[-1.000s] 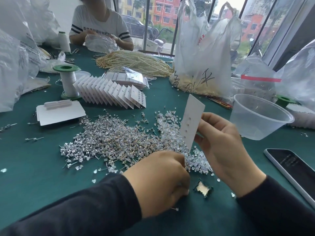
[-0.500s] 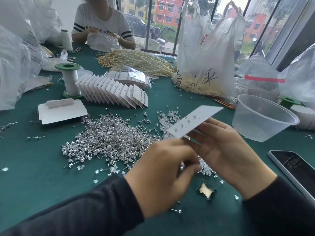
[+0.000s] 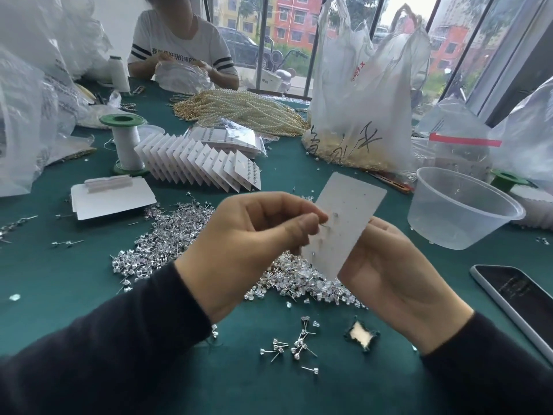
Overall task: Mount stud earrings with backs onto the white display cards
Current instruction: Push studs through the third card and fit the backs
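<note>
**One Card in Hand, Stud at Its Face**

Hands: two, both raised over the worktop (image 3: 45, 280), both in dark sleeves. The left hand (image 3: 248, 241) has its grip pressed together, thumb and forefinger pinching one stud earring (image 3: 324, 226), whose thin post points at the card. The right hand (image 3: 398, 274) holds one white display card (image 3: 350, 223) by its lower edge, fingers curled behind it. The card stands tilted, top corner leaning right. A few small marks show on its face; whether they are holes or mounted studs cannot be told.

Stock on the worktop:
- One large heap of silver studs (image 3: 167, 235), below and left of the hands.
- One smaller heap of clear backs (image 3: 299, 280), partly hidden by both hands and the card.
- Roughly a dozen loose studs (image 3: 293, 345), near the front edge.
- One fanned row of filled cards (image 3: 203, 166), upward of a dozen, overlapping.
- One flat stack of blank cards (image 3: 110, 199), left of the heap.

Surroundings: two green-flanged spools, one (image 3: 124, 142) beside the fanned row and one (image 3: 507, 179) behind the clear plastic bowl (image 3: 460, 211). One phone (image 3: 514, 298) lies face up at the right edge. A bundle of pearl strands (image 3: 245, 109) and a large white plastic bag (image 3: 359, 100) stand farther back. One torn patch (image 3: 362, 336) shows in the green cloth below the right wrist. A second person (image 3: 179, 46) sits at the far side.
</note>
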Demonstrator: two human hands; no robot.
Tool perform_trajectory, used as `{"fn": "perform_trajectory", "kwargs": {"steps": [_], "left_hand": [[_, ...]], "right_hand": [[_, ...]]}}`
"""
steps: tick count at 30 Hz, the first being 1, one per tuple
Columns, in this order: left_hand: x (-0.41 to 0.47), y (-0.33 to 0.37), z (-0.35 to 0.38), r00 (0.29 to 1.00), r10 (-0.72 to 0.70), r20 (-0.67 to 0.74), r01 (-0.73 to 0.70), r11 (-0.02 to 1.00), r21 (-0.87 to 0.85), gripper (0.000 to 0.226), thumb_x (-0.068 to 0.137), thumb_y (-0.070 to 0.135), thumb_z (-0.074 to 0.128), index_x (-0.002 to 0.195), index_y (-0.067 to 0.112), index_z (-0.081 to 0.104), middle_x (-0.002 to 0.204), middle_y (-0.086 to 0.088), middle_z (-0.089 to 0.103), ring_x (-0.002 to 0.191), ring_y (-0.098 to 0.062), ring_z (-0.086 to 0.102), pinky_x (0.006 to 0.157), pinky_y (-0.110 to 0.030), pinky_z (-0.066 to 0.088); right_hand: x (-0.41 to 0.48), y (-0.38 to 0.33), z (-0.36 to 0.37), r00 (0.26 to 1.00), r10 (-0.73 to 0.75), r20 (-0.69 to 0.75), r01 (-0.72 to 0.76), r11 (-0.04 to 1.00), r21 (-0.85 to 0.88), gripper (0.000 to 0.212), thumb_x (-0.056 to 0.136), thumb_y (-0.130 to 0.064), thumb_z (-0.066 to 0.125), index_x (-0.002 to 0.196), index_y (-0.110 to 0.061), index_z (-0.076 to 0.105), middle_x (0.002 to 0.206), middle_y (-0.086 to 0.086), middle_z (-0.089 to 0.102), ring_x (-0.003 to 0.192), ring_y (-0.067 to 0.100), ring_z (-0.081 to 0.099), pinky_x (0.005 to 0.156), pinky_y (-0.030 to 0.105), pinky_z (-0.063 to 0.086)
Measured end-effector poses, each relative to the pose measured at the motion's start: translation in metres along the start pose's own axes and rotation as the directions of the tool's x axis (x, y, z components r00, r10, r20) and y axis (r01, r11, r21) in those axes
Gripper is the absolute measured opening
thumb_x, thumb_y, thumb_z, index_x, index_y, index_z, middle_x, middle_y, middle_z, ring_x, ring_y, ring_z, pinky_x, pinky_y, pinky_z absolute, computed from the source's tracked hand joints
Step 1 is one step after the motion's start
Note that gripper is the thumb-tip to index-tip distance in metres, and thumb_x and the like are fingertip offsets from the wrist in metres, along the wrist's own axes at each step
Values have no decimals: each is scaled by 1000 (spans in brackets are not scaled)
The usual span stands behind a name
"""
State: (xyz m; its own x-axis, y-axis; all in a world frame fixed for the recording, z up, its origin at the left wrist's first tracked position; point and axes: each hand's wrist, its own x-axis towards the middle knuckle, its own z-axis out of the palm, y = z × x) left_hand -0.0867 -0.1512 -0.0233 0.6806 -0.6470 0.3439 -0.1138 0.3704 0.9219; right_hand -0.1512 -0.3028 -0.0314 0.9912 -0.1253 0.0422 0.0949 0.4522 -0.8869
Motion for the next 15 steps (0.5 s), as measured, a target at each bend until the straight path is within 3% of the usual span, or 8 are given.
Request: {"fn": "perform_trajectory", "kwargs": {"steps": [2,5,15], "left_hand": [[1,-1,0,998,17,-66,-17,1000,5,4,67,11,72,70,12,74,62,4,68,56,-4,58,56,-14,47],[1,-4,3,992,47,-116,-41,998,47,10,63,18,65,67,14,73,64,6,70,59,-1,60,58,-13,48],[-1,-5,8,984,59,-169,-45,995,86,9,63,17,65,66,13,72,64,5,71,62,-4,62,60,-13,50]], "right_hand": [[-3,1,4,997,33,69,-36,999,38,30,73,-11,57,96,3,69,93,15,71,83,24,68,79,37,56],[-5,2,7,993,67,98,-69,997,17,27,68,-5,68,94,-1,72,90,14,72,81,22,70,73,34,57],[-6,7,7,982,111,156,-103,993,-62,26,72,-12,65,97,-6,71,92,11,71,85,22,69,77,37,56]]}}
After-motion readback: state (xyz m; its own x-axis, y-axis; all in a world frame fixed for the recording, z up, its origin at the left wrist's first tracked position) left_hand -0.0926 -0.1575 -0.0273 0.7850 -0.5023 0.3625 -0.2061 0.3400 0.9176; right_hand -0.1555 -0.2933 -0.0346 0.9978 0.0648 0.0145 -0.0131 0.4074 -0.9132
